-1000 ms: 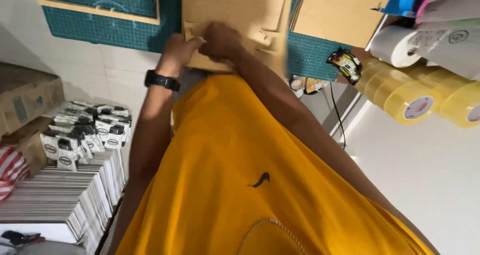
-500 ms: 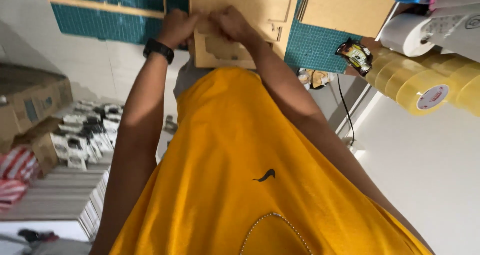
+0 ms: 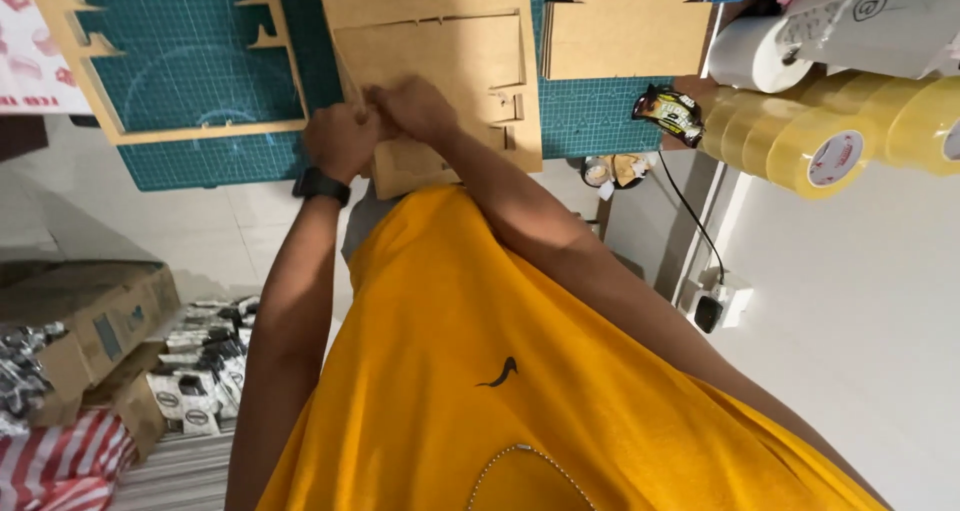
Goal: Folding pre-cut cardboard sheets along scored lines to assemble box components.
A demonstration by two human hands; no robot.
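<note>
My left hand (image 3: pixel 340 141) and my right hand (image 3: pixel 418 109) meet on the brown board sheet (image 3: pixel 440 71), which lies on the green cutting mat (image 3: pixel 200 71). Both grips are pressed together and pinch the edge of a cut piece in this sheet. A second board sheet (image 3: pixel 625 26) lies just beside, and rolls of yellow tape (image 3: pixel 830 136) are near.

A teal cutting mat (image 3: pixel 200 71) covers the work surface. On it lie a laser-cut brown board (image 3: pixel 440 31) in the middle, a cut-out board frame (image 3: pixel 200 131) left, and another board (image 3: pixel 620 26) right.
</note>
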